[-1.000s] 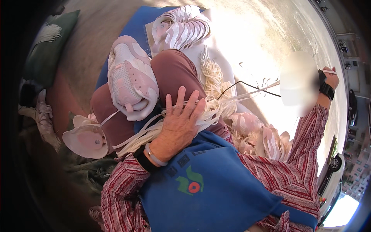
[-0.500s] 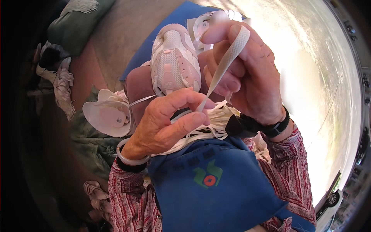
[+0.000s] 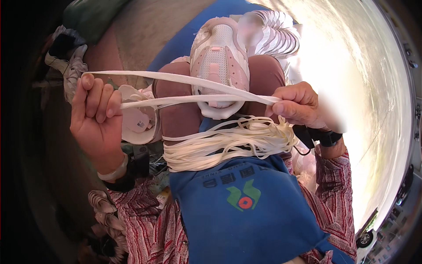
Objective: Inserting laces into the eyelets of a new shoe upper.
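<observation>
Left hand (image 3: 97, 115) raised at frame left, fingers curled round a white shoelace (image 3: 189, 90); right hand (image 3: 299, 105) pinches its other end at centre right. Lace stretched taut across pink sneaker (image 3: 221, 66) on knee, above lace bundle (image 3: 228, 143).

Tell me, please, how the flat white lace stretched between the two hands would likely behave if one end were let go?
The flat white lace looks floppy: it runs straight only where the left hand and right hand pull it taut. It seems very light, like the loose laces heaped in curls on the lap. Released, it would probably drop limp across the pink shoe.
</observation>
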A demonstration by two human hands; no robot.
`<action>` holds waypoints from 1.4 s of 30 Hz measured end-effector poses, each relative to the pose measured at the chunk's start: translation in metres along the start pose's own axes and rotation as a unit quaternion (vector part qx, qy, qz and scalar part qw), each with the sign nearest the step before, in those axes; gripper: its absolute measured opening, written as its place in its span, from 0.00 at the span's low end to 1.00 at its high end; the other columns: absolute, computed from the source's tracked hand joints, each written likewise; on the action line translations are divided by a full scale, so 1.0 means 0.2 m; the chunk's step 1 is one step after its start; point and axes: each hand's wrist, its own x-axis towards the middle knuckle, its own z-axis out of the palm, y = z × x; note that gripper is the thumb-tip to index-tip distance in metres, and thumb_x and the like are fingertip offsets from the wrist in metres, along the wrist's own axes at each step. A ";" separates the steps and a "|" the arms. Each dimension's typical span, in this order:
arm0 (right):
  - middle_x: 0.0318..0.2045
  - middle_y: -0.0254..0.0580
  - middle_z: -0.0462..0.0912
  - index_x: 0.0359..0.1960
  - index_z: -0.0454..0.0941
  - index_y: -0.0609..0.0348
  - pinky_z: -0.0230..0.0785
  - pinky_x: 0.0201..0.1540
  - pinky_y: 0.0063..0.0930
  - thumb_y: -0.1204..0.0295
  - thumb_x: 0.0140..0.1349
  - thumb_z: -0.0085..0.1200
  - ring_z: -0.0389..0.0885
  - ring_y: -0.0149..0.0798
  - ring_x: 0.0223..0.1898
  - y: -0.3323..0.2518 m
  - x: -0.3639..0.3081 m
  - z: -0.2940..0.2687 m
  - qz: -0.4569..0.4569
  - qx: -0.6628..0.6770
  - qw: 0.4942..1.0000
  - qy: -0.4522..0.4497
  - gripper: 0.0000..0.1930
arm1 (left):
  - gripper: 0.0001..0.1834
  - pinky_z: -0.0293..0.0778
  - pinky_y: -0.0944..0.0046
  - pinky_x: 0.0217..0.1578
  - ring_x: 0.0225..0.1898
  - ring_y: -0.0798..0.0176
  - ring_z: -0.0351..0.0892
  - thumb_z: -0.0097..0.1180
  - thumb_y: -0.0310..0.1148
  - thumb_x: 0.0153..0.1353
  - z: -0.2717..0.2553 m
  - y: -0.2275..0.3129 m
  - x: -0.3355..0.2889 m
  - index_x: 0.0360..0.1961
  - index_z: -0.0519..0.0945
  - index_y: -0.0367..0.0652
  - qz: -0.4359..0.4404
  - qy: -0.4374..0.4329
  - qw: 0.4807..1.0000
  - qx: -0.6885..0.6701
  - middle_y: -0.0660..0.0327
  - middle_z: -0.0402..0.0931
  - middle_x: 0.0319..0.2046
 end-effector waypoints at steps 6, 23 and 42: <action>0.17 0.19 0.66 0.32 0.84 0.60 0.44 0.21 0.16 0.63 0.67 0.60 0.55 0.16 0.19 -0.04 -0.22 -0.28 0.013 -0.089 0.980 0.179 0.13 | 0.09 0.55 0.72 0.19 0.16 0.77 0.48 0.45 0.31 0.73 -0.38 0.10 -0.13 0.35 0.72 0.40 0.025 0.176 0.982 0.058 0.73 0.51 0.16; 0.23 0.43 0.79 0.33 0.80 0.65 0.69 0.28 0.26 0.72 0.66 0.55 0.77 0.33 0.23 -0.24 0.38 0.25 -0.238 -0.281 0.924 0.107 0.08 | 0.25 0.74 0.60 0.52 0.51 0.53 0.81 0.57 0.29 0.65 0.23 -0.45 0.02 0.62 0.70 0.36 0.090 -0.186 0.835 0.510 0.46 0.79 0.50; 0.43 0.59 0.70 0.56 0.66 0.62 0.73 0.43 0.51 0.68 0.61 0.56 0.76 0.65 0.41 0.04 0.35 0.14 -0.112 -0.351 0.910 0.189 0.23 | 0.13 0.68 0.58 0.29 0.25 0.60 0.70 0.44 0.37 0.73 0.09 -0.59 0.11 0.37 0.69 0.36 -0.074 -0.054 0.839 0.537 0.51 0.71 0.23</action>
